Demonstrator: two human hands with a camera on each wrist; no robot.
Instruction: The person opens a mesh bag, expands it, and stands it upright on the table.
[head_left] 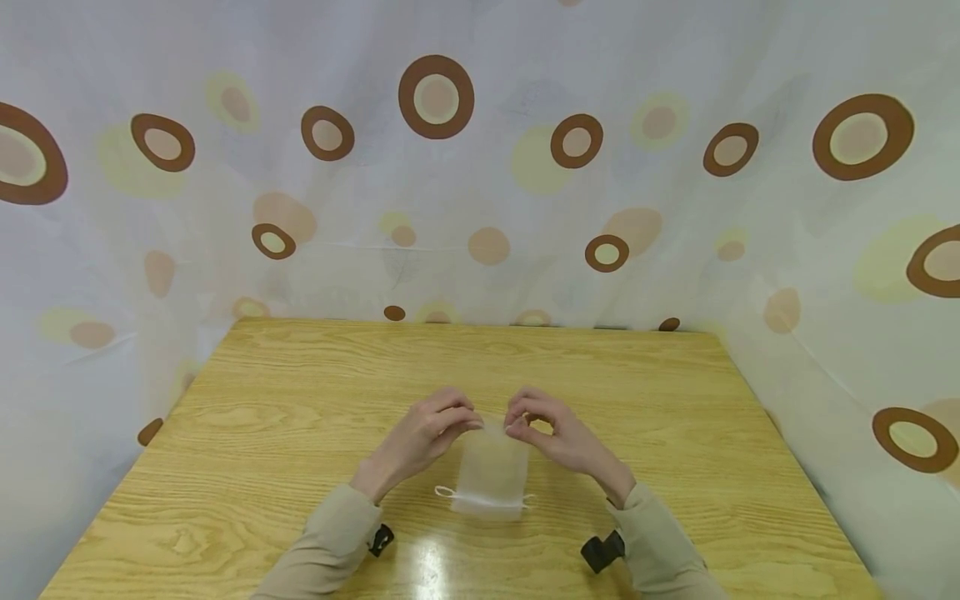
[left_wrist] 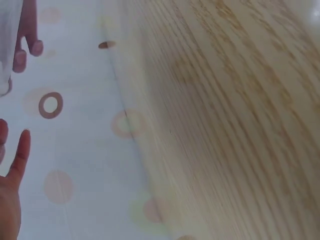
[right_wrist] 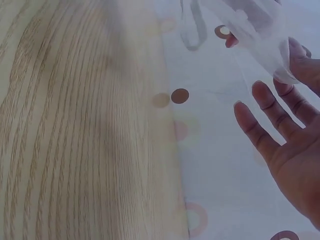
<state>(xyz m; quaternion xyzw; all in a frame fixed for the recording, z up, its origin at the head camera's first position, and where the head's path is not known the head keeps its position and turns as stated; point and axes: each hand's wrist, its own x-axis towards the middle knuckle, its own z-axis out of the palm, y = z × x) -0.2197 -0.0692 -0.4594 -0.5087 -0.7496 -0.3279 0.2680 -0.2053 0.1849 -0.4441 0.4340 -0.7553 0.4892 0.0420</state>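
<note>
A sheer white drawstring pouch (head_left: 491, 471) hangs between both hands above the table, its gathered end with a small cord loop at each side towards the person. My left hand (head_left: 427, 433) pinches the pouch's far left corner between thumb and fingers. At the far right corner, my right hand (head_left: 558, 433) does the same. In the right wrist view the thumb and index finger nip the pouch's corner, while the other fingers spread loosely; a cord loop (right_wrist: 194, 30) dangles nearby. Only a strip of the pouch (left_wrist: 7, 35) shows at the left wrist view's edge.
The wooden table (head_left: 300, 392) lies under both hands, with its back edge against a white curtain (head_left: 480, 192) printed with brown rings and pale dots. The curtain also runs along both sides. Black straps (head_left: 603, 550) sit at the sleeves' cuffs.
</note>
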